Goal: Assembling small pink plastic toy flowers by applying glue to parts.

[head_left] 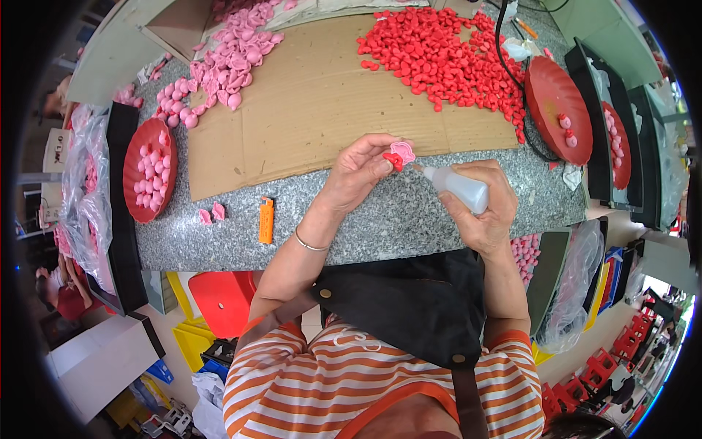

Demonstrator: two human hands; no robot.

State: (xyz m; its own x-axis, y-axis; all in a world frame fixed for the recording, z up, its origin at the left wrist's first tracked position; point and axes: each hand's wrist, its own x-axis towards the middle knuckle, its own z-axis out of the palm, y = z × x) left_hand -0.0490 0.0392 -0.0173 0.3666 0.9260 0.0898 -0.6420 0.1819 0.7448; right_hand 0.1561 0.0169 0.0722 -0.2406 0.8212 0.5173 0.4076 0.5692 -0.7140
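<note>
So we've got a big speckled grey tabletop (409, 234) here, with a flat cardboard sheet (307, 88) covering most of its far side. On that we see a heap of red pieces (439, 58) to the right and a looser pink heap (230, 62) at the left corner. Red dishes bookend the lot, one at left (130, 175) full of pink balls, one at right (548, 95) nearly bare. Our right hand (493, 212) is wrapped around a translucent squeeze bottle (461, 189), whose long axis slants up and left, nozzle just beside the small stuff in our left hand (358, 172). An orange lighter (266, 221) lies left of that forearm. Smallest bits last: a frilly pink piece (404, 149) and a red piece (393, 162), pinched together by our left thumb and fingers, straight off the nozzle's end; we can't tell if the tip touches.
</note>
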